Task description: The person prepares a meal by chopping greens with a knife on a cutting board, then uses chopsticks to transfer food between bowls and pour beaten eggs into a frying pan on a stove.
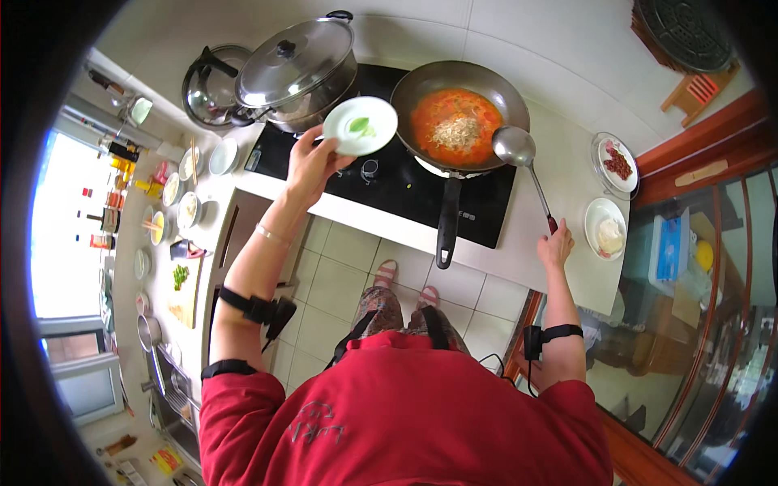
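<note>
My left hand (312, 163) grips the edge of a small white plate (341, 133), held above the black cooktop (389, 200) left of the pan. A few green pieces (361, 126) lie on that plate. My right hand (555, 246) is closed around the dark red handle of a metal ladle (514, 146); its bowl rests over the right rim of the pan. The wok-shaped frying pan (419, 88) sits on the cooktop with its black handle towards me. Inside it is an orange-red soupy mixture (447, 102), with a pale shredded heap (456, 133) on top.
A lidded steel pot (304, 67) stands left of the pan, beside a glass lid (209, 91). Plates with dark red pieces (619, 167) and a pale lump (609, 236) sit at right. Several bowls (189, 209) and a cutting board (185, 304) with chopped greens (180, 276) occupy the left counter.
</note>
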A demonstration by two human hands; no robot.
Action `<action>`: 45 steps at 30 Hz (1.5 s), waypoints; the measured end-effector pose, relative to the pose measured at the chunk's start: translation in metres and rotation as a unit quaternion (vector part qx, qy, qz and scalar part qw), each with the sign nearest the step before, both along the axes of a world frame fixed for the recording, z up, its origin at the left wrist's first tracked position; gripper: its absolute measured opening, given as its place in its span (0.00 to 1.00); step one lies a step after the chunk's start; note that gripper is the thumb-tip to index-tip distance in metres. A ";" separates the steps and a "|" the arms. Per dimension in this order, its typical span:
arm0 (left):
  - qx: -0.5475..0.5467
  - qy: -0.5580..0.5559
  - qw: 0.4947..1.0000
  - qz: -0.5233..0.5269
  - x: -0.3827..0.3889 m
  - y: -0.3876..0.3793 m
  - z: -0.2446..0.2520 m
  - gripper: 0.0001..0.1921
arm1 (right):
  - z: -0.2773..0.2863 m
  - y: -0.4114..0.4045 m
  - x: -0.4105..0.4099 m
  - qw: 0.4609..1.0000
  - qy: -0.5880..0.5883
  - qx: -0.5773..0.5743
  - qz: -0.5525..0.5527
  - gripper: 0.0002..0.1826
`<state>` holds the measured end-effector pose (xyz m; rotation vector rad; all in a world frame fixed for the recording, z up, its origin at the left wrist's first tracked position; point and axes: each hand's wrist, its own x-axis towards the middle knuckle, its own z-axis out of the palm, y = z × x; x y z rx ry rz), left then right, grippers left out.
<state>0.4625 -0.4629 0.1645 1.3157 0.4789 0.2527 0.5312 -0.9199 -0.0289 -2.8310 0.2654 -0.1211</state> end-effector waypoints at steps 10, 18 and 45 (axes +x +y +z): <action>-0.077 0.032 0.985 0.150 -0.159 0.028 -0.033 0.13 | 0.090 -0.012 -0.017 0.975 -0.005 0.134 0.176 0.20; -0.110 0.028 0.972 0.206 -0.179 0.019 -0.038 0.13 | 0.202 0.039 -0.015 0.952 0.075 0.119 0.273 0.21; -0.127 0.031 0.966 0.224 -0.228 0.057 -0.060 0.15 | 0.236 0.104 -0.026 0.972 0.103 -0.060 0.202 0.21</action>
